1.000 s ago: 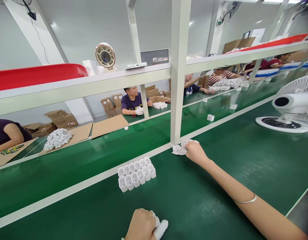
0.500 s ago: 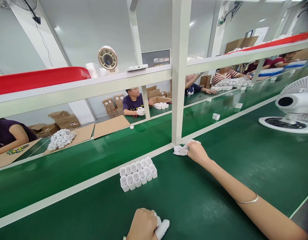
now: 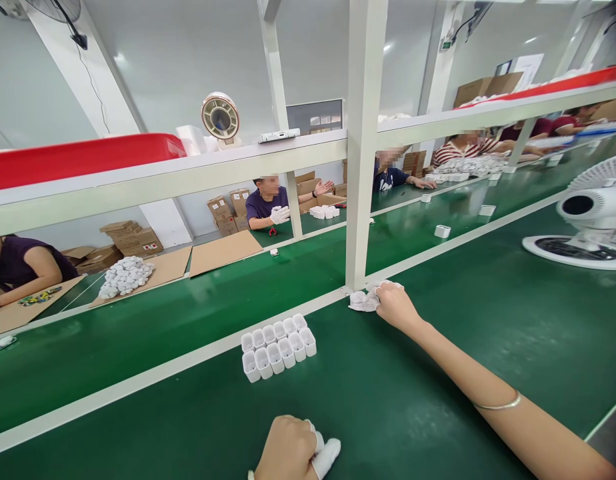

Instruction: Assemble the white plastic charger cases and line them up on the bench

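Note:
My left hand (image 3: 293, 450) is at the bottom centre over the green table, its fingers curled closed with white covers on some fingertips; whatever it may hold is hidden. Farther right, beside the foot of the white post, my right hand (image 3: 394, 303) is closed on a crumpled white cloth (image 3: 364, 301) lying on the table. Between the hands and to the left, white open-topped cups (image 3: 275, 360) stand upright in two touching rows.
A white post (image 3: 362, 153) rises at the table's inner edge. A white fan (image 3: 583, 213) stands at the right. Beyond the divider (image 3: 153, 375), a green belt (image 3: 203, 313) carries small white parts. Several people sit across it, near cardboard and a white pile (image 3: 125, 277).
My hands and the cups hold almost the same places. Across the belt, a person has raised an open hand. Small parts on the belt have shifted right, and one shows at the far left.

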Motion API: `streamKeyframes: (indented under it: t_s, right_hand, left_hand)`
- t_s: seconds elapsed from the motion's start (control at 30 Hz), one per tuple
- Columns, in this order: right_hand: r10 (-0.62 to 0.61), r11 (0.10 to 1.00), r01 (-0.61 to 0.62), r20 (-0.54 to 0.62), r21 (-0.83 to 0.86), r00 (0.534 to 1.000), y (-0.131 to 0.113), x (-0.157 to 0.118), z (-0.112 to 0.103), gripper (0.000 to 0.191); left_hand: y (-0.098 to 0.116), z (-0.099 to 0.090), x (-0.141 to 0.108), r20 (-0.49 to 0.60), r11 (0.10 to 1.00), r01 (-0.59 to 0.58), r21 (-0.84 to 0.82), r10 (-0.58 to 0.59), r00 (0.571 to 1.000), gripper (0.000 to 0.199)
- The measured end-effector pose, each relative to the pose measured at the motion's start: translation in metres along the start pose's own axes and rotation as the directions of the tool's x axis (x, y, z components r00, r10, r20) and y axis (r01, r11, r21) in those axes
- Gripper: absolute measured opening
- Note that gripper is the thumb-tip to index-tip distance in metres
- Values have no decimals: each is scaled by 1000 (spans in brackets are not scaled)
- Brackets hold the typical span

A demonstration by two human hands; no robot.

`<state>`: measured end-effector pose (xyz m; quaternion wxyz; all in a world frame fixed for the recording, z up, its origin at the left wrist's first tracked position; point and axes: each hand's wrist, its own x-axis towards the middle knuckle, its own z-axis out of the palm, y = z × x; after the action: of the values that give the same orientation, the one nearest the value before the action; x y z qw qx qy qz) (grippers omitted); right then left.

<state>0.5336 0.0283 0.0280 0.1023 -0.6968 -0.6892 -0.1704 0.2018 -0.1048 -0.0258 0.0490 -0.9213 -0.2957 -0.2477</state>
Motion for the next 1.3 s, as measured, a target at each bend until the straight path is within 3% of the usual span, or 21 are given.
streamKeyframes:
  t_s: [0.43,0.77,1.1,1.3]
  right_hand:
    - [46,999,-45,-16,27,999,-1,-1,-1,21]
    - [33,998,-33,13,45,999,2,1,2,24]
    - [9,1000,-10,54,18,998,-1,-2,-4,33]
    - [37,999,-37,36,3,999,-1,-2,-5,26]
  left_hand:
    - [-2,13,-7,-4,999,38,-19,-38,999,60]
    - [2,-4,2,-1,1000,-7,-5,7,1000,62]
    - [1,-2,0,26,1000,-3,-1,3,1000,64]
    - [0,1,0,22,1000,6,1,-6,1000,64]
